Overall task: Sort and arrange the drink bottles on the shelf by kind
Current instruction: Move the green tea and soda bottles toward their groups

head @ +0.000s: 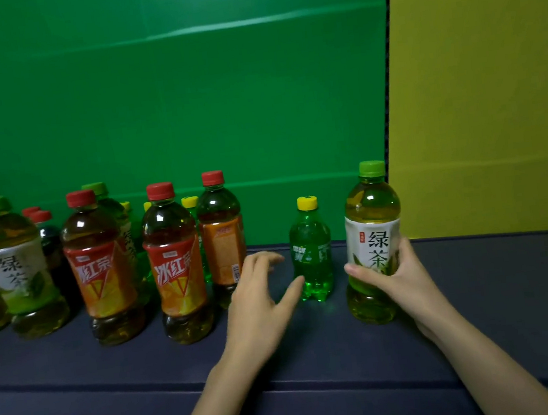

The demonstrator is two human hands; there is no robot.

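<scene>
On the dark shelf [78, 366], against a green backboard [183, 97], the sorting looks only partly done. The person's right hand [400, 278] is wrapped around the lower label of a green tea bottle [373, 229] standing upright near the right end, fingers curled round its front, so that bottle is firmly in hand though its base seems to rest on the shelf. The left hand [259, 298] is spread open and holds nothing; its thumb reaches toward a small green soda bottle [311, 251] with a yellow cap, just beside it, and whether it touches I cannot tell. To the left stand three red-capped iced tea bottles [176, 264] grouped fairly well, but behind and beside them things are still jumbled: another green tea bottle [14, 266] at the far left, one more green cap poking up behind the red teas, yellow caps of further small sodas in the back row, and dark bottles with red caps [49, 241]. I would judge that the green teas and the sodas still need gathering into their own groups.
</scene>
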